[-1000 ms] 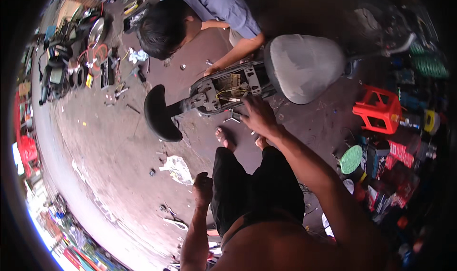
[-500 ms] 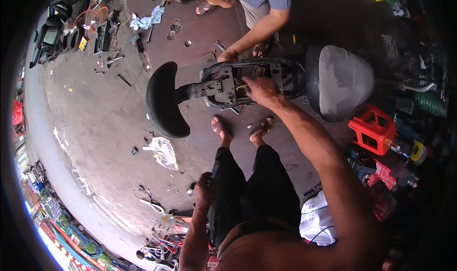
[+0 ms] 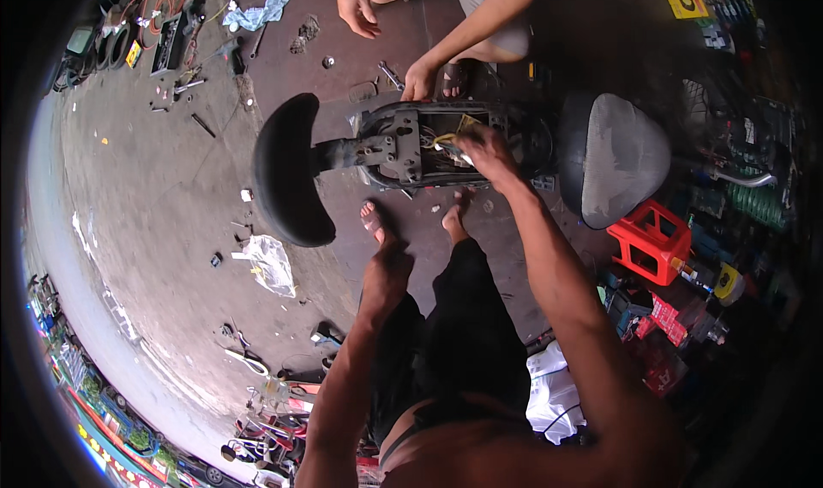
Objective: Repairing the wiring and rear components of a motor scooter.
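Observation:
A scooter-like frame (image 3: 394, 128) lies across the picture, with a black curved seat or backrest (image 3: 287, 171) at its left end and a worn grey-black seat (image 3: 621, 162) at its right. In its open middle bay run yellowish wires (image 3: 443, 141). My right hand (image 3: 487, 153) reaches into that bay, fingers bent and pinched at the wires; its fingertips are partly hidden. My left hand (image 3: 387, 275) hangs above my left leg, closed, nearer to me than the frame; whatever is in it cannot be made out.
Across from me, a co-worker's hand (image 3: 418, 81) touches the frame's far edge and their other hand (image 3: 356, 8) hangs open. A wrench (image 3: 391, 76) lies beyond the frame. A red plastic stool (image 3: 653, 244) stands at right, near boxes. A clear plastic bag (image 3: 270, 265) lies at left.
My left hand has risen toward the frame. My right hand has shifted slightly right within the bay, showing more wires. The co-worker has leaned back, with one hand now hanging free.

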A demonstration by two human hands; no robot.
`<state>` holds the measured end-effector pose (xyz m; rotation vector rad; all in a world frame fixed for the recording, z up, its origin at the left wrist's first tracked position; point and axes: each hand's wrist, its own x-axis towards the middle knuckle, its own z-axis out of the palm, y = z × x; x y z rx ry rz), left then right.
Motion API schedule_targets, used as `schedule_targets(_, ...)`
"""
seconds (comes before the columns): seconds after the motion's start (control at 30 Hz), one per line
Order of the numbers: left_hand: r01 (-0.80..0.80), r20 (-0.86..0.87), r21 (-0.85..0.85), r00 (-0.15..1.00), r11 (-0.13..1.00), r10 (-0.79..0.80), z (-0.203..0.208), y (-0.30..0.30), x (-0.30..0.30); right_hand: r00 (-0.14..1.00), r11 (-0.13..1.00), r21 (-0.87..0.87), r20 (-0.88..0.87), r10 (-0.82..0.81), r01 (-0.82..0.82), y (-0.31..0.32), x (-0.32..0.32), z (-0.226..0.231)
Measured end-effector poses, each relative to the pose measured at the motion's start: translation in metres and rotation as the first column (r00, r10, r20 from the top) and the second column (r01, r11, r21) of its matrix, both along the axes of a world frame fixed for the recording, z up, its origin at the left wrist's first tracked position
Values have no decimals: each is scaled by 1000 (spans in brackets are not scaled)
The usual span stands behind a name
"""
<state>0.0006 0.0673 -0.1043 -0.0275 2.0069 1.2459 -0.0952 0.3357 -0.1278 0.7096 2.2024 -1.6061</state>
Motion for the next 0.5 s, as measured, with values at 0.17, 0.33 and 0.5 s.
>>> schedule_targets(0.17, -305, 147, 231, 950, 924, 276, -24, 110, -34, 1000, 1000, -23, -9, 20, -20, 5, -3, -18)
schedule_targets(0.33, -429, -12, 459, 873, 778, 488, -43, 157, -38, 999, 977, -209, -12, 36, -38, 11, 22, -19)
schedule_targets(0.5, -191, -278, 103, 937, 976, 213, -20, 163, -48, 995, 975, -200, -52, 84, -92, 22, 22, -25)
